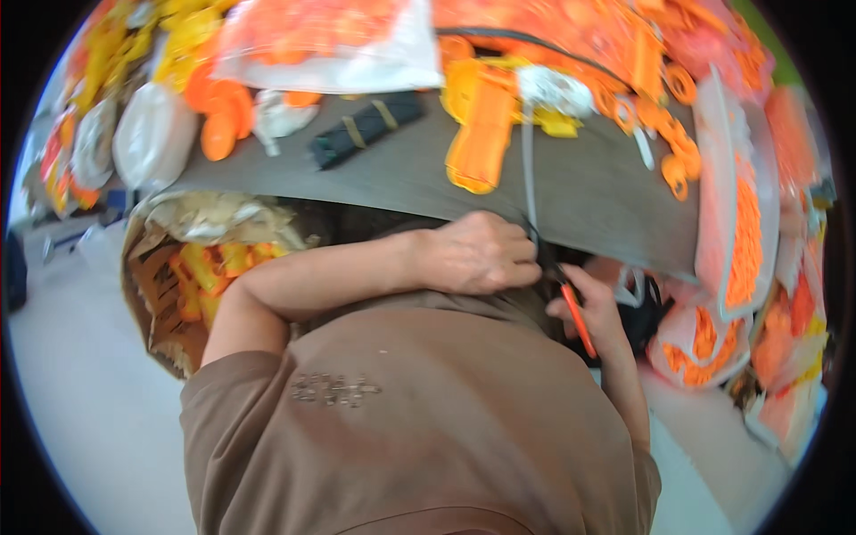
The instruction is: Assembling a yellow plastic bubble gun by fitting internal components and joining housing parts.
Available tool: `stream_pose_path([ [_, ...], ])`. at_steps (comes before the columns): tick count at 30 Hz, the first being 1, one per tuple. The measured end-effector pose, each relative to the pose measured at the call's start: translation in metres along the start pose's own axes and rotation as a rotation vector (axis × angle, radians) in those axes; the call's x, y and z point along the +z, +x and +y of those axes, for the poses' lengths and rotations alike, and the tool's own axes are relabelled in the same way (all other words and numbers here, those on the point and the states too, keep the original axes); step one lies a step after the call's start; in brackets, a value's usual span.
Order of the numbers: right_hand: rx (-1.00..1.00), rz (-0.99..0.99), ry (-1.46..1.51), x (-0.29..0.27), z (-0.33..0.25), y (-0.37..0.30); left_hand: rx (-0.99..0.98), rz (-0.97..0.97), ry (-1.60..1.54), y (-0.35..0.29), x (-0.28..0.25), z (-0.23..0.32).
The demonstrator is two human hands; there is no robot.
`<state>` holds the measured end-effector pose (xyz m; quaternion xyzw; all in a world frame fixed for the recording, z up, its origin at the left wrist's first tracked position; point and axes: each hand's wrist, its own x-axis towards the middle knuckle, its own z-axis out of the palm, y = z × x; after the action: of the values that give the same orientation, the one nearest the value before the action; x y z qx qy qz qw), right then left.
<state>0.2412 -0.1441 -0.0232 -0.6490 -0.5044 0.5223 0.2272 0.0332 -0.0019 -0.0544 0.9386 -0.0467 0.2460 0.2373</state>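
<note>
My left hand [481,252] is closed in a fist at the table's near edge, knuckles up; what its fingers hold is hidden. A thin grey cable [530,169] comes down over the tabletop and turns dark beside those fingers. Just to the right, below the edge, my right hand [595,308] is wrapped around pliers with orange handles [578,314]. Their dark head points up toward the left fist, close to the cable's lower end. Whether the jaws touch the cable cannot be made out.
On the grey table [588,201] lie a black rolled bundle [367,130], orange and yellow plastic parts [481,134] and filled clear bags [330,40]. A paper sack of yellow parts [160,303] stands at left. A clear tub of orange pieces [744,232] stands at right.
</note>
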Motion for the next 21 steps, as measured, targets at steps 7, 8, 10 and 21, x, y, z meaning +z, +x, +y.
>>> stream_pose_path([
  [7,0.164,-0.045,0.031,-0.017,-0.015,-0.002,0.008,0.187,-0.097,-0.007,-0.043,0.015],
  [8,0.12,-0.043,0.024,-0.026,-0.004,-0.004,-0.003,0.329,-0.075,-0.011,-0.056,0.018],
  [10,0.06,-0.049,0.022,-0.044,0.011,-0.004,-0.126,0.519,0.123,-0.026,-0.104,0.021],
  [21,-0.229,0.516,-0.618,-0.077,-0.015,0.036,-1.354,0.649,0.951,-0.228,-0.26,-0.036],
])
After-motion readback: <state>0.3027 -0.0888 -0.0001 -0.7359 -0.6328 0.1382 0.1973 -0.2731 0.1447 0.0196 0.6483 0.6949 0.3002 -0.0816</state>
